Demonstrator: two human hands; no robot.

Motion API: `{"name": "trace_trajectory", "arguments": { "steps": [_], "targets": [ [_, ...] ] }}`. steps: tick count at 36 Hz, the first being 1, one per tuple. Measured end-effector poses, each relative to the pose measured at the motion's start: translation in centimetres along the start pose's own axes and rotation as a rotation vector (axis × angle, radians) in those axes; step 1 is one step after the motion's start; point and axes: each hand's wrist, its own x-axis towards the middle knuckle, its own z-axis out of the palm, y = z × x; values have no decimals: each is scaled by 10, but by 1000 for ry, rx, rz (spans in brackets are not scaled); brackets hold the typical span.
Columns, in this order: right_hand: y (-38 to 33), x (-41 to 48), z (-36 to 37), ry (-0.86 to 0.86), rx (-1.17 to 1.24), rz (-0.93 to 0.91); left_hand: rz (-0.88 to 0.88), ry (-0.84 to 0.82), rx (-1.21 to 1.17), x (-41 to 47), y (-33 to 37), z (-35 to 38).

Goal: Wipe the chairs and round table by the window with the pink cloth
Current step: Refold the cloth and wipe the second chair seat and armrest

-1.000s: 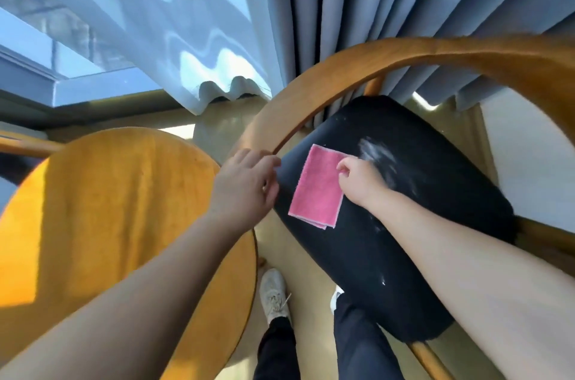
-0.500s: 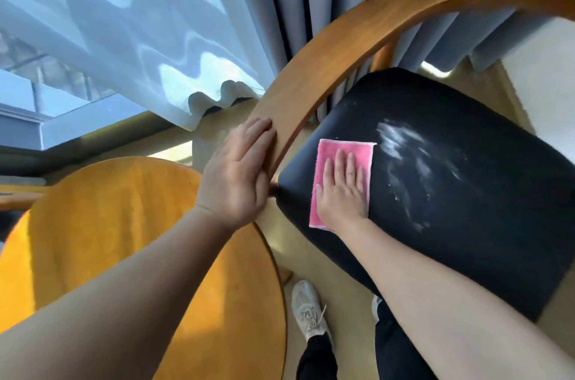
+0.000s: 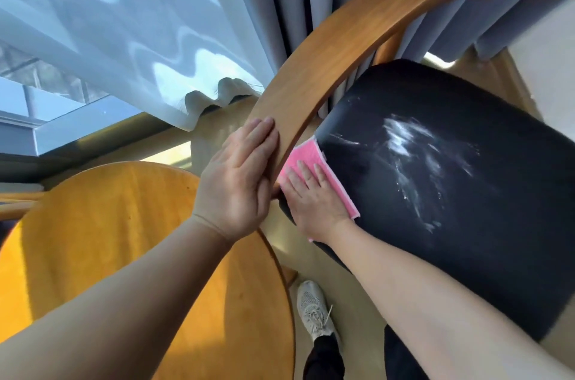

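We pressed the right hand (image 3: 314, 199) flat, fingers straight, on the pink cloth (image 3: 300, 157) at the near-left corner of the black seat (image 3: 482, 255). The left hand (image 3: 239, 180) rested open against the curved wooden rail (image 3: 342, 37), gripping nothing. White smears (image 3: 413, 155) lay further right, apart from the cloth. We judged firm, overlapping strokes toward them best. The round bench (image 3: 124, 239) stood beside, not yet reached.

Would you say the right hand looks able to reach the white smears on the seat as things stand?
Probably yes: the right hand presses the pink cloth on the black seat, and nothing lies between it and the white smears.
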Motion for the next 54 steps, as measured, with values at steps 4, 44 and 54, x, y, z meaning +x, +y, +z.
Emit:
{"name": "trace_trajectory", "arguments": {
  "steps": [4, 44, 54],
  "targets": [
    [-5, -32, 20, -109, -60, -53, 2, -18, 32, 0, 0, -1],
    [49, -50, 9, 18, 39, 337, -25, -51, 71, 0, 4, -6],
    [35, -112, 34, -53, 33, 293, -60, -62, 141, 1, 16, -10]
  ]
}}
